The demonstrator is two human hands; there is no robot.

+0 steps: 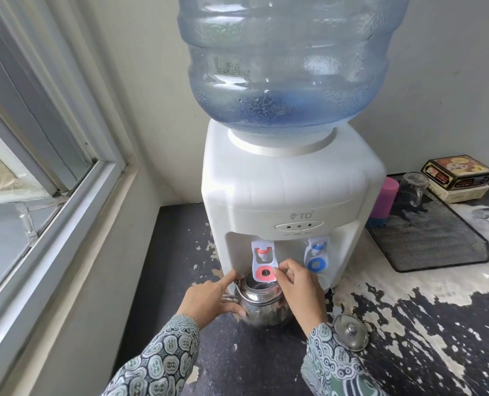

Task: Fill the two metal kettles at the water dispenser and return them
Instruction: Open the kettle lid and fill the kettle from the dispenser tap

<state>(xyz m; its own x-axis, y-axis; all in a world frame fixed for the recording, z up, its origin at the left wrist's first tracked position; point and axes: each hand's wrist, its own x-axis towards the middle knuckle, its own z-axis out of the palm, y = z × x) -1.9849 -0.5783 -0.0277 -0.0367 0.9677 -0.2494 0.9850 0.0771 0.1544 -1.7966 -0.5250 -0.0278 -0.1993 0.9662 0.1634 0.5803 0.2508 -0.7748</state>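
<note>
A shiny metal kettle (261,305) stands lidless on the counter, right under the red tap (263,261) of the white water dispenser (289,192). My left hand (209,301) holds the kettle at its left side by the handle, index finger stretched toward the rim. My right hand (300,287) pinches the red tap's lever paddle with curled fingers. The kettle's lid (351,332) lies on the counter to the right. Only one kettle is in view.
A big blue water bottle (289,61) sits on the dispenser, whose blue tap (316,255) is at the right. Behind on the right are a black mesh tray (437,241), a glass mug (413,188), a pink tumbler (383,201) and boxes (457,174). A window (37,155) runs along the left.
</note>
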